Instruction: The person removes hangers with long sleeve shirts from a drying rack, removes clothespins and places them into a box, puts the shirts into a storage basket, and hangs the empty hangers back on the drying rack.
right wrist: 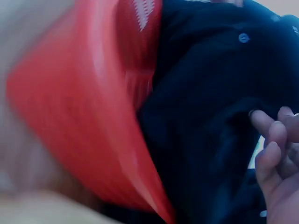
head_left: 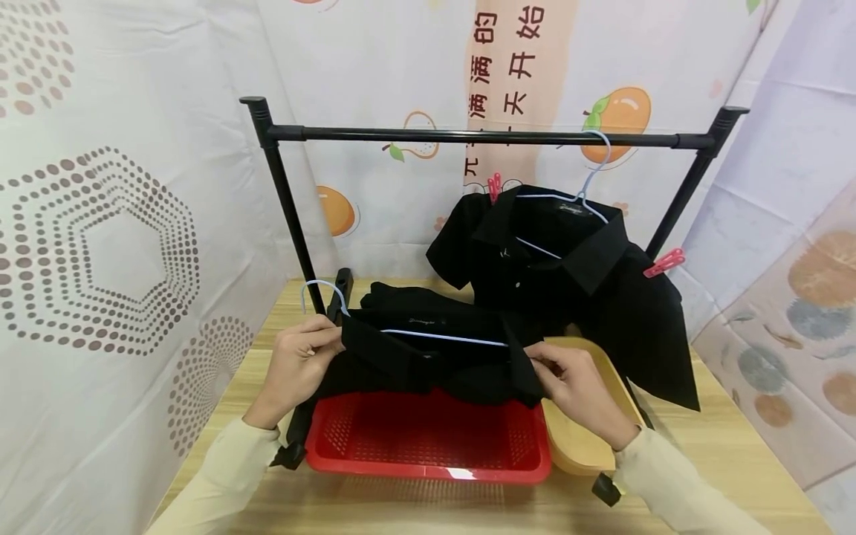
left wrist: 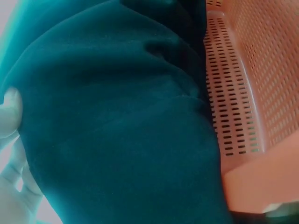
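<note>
A black collared shirt [head_left: 381, 353] is held up over the red basket [head_left: 428, 469] in the head view. Inside its neck sits a light blue hanger [head_left: 444, 338], whose hook sticks out at the left. My left hand [head_left: 301, 360] pinches the shirt by the left side of its collar; in the left wrist view that hand [left wrist: 16, 163] is at the cloth's edge. On the other side, my right hand [head_left: 578, 383] pinches the right collar flap. The right wrist view shows the right hand's curled fingers [right wrist: 275, 144] against the dark cloth. Folds hide some fingertips.
Behind stands a black clothes rack [head_left: 428, 136]. From its bar hangs another black shirt [head_left: 535, 282] on a blue hanger [head_left: 595, 178], with pink clothespins [head_left: 665, 263] at both shoulders. A yellow basin [head_left: 582, 446] sits right of the red basket on the wooden table [head_left: 722, 453].
</note>
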Available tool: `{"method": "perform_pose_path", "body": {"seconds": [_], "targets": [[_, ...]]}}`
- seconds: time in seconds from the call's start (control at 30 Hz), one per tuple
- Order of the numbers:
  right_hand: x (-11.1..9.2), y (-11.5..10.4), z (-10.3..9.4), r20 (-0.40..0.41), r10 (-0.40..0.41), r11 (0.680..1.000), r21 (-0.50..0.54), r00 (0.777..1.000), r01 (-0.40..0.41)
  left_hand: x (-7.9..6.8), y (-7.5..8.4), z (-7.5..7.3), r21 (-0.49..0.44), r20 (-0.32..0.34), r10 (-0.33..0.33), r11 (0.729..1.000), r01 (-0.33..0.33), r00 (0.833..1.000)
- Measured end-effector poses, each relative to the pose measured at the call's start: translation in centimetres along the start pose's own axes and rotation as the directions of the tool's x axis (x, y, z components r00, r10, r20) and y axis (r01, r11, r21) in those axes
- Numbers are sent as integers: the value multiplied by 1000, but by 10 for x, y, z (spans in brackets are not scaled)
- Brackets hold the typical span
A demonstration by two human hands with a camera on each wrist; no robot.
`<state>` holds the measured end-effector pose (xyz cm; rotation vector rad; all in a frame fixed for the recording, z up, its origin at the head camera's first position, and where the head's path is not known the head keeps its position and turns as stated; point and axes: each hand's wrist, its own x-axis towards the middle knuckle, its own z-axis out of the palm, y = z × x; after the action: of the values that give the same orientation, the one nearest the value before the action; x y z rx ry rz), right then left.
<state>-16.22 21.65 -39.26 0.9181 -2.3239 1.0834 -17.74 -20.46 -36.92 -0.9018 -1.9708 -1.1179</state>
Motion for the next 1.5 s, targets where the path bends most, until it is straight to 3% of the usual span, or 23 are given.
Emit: {"method": "perform_pose_path", "body": {"seconds": [0.07,0.13,0.23,0.37,0.47,0.6,0.97,1.2,1.37,1.5], "targets": [[-1,0,3,54,128,983,122,990,-134,0,1,0,-7,-1,0,1000,0,1000],[-2,0,8,118,225,946,213,967,-246,1,3,1,-20,-1,-3,1000,3,1000],[-1,-1,17,233,286,900,267,929,-344,3,5,2,-39,-1,-4,999,4,1000],[-1,-2,30,314,265,912,226,912,-343,7,6,5,-54,4,10,999,-9,1000],[-2,-3,37,313,234,937,181,921,-299,7,6,7,-57,19,2,998,-1,1000],[-2,-4,41,304,229,943,165,925,-288,4,6,8,-59,30,-24,998,25,999],[-4,-1,37,307,236,937,180,922,-299,4,7,9,-49,48,0,999,2,999],[-3,6,24,297,296,893,252,908,-374,1,5,11,-4,83,72,997,-72,994],[3,7,8,225,289,884,312,931,-349,-1,2,12,34,93,114,993,-117,989],[8,1,-3,184,214,919,296,959,-261,-1,2,13,38,108,112,992,-117,988]]}}
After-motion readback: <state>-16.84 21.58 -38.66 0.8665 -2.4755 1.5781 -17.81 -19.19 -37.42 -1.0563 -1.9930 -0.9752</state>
